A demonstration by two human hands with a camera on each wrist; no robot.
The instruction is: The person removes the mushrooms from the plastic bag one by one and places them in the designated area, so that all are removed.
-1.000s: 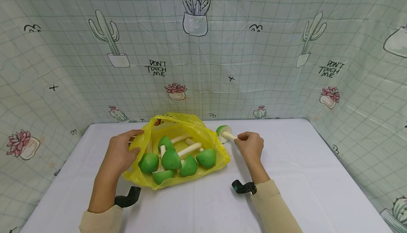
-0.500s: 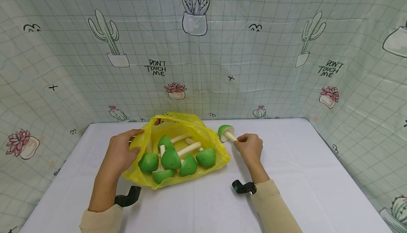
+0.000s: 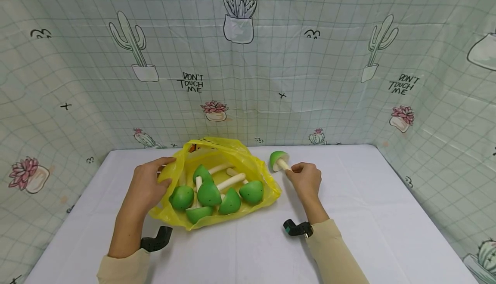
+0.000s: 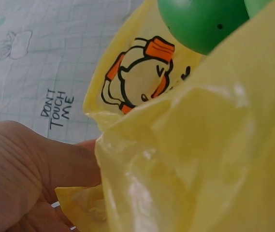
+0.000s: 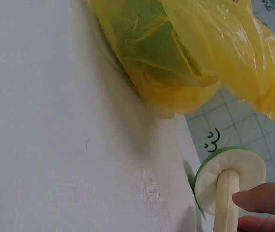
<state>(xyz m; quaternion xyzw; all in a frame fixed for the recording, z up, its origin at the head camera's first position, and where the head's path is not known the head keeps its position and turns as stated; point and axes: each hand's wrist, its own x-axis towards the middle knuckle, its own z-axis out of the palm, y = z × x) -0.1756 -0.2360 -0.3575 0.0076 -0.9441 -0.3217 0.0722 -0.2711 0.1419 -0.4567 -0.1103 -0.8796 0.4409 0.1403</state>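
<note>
A yellow plastic bag (image 3: 222,147) lies on its side with its mouth wide open, and several green-capped toy mushrooms (image 3: 209,194) with cream stems are inside. At the bag's left edge my left hand (image 3: 145,185) holds the plastic between thumb and fingers; some fingertips are hidden behind it in the left wrist view. To the right of the bag, my right hand (image 3: 307,180) pinches the stem of another toy mushroom (image 3: 279,160). Its green cap points away to the upper left, apart from the bag. The right wrist view shows the cap's pale underside beside my fingers (image 5: 263,198).
A white cloth covers the table (image 3: 248,258). Behind and at both sides hangs a grid-patterned curtain (image 3: 263,69) printed with cactus drawings. A black wrist camera (image 3: 156,240) sits on the left forearm, and another wrist camera (image 3: 297,228) on the right.
The mushroom in my right hand has shifted slightly right, away from the bag, and its cap has turned a little. My left hand and the bag look unchanged.
</note>
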